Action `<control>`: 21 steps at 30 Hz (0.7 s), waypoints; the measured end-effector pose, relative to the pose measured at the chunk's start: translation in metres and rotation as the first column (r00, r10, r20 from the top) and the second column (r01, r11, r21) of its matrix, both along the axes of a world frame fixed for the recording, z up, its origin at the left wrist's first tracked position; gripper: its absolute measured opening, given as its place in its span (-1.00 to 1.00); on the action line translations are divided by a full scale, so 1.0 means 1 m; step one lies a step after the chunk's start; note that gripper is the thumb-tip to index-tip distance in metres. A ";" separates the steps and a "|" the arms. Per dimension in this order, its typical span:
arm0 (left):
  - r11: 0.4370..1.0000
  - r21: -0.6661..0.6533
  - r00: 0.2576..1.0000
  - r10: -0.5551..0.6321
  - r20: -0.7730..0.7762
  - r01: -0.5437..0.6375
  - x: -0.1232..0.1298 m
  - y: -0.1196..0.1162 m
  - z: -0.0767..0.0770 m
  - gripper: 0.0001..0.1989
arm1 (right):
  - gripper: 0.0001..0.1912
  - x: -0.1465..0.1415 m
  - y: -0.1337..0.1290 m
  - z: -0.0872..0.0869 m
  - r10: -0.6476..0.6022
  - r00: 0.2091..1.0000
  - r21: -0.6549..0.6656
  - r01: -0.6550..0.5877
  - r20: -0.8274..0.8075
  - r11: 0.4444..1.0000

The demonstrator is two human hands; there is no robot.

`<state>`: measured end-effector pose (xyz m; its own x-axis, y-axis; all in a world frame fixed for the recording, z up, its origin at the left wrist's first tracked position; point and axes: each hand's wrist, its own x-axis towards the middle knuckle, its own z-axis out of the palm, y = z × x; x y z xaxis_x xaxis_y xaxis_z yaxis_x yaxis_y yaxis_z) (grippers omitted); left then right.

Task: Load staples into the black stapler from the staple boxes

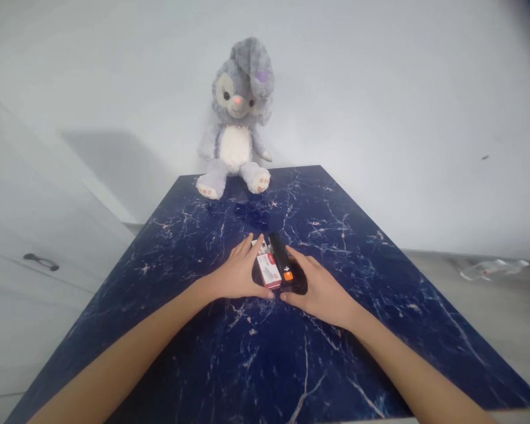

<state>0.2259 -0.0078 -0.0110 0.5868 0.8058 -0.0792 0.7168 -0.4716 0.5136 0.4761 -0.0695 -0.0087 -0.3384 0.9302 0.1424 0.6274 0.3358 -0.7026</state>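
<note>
Near the middle of the table, a small red-and-white box (270,271) lies beside a long black object (281,254) with an orange patch at its near end, which looks like a stapler. Another small white printed item (259,246) shows just beyond the box, partly covered by fingers. My left hand (236,272) curves around the left side of these things, thumb near the box's front edge and fingertips by the white item. On the right, my right hand (315,285) arches about the black object, thumb and fingers apart with a dark gap inside. Whether the fingertips touch is hard to tell.
A grey plush rabbit (235,118) sits at the far edge of the dark blue marbled table (265,365), against a white wall. White drawers with a dark handle (41,261) stand to the left. A clear plastic-looking item (493,268) lies on the floor at right.
</note>
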 end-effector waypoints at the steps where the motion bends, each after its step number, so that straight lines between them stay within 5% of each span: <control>1: 1.000 -0.001 1.000 -0.009 0.001 0.009 0.000 0.001 0.000 0.44 | 0.00 0.000 0.000 0.000 0.000 1.000 -0.001 0.000 0.005 1.000; 12: 1.000 -0.019 0.997 0.011 -0.075 -0.013 -0.008 -0.010 0.007 0.46 | -0.14 -0.007 -0.001 -0.004 -0.036 0.998 0.068 0.033 0.046 0.997; 17: 0.995 0.016 0.990 0.099 -0.102 -0.098 0.003 -0.023 0.015 0.19 | -0.13 -0.005 -0.002 0.002 -0.004 0.998 0.059 0.001 0.062 0.998; 21: 0.995 0.066 0.995 -0.073 -0.063 0.077 0.011 -0.029 0.017 -0.10 | -0.13 -0.004 -0.004 0.006 0.012 0.996 0.029 -0.014 0.093 0.999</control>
<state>0.2371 -0.0369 0.0058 0.6415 0.7646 -0.0623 0.7069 -0.5576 0.4351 0.4724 -0.0730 -0.0031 -0.3634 0.9215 0.1368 0.6849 0.3638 -0.6313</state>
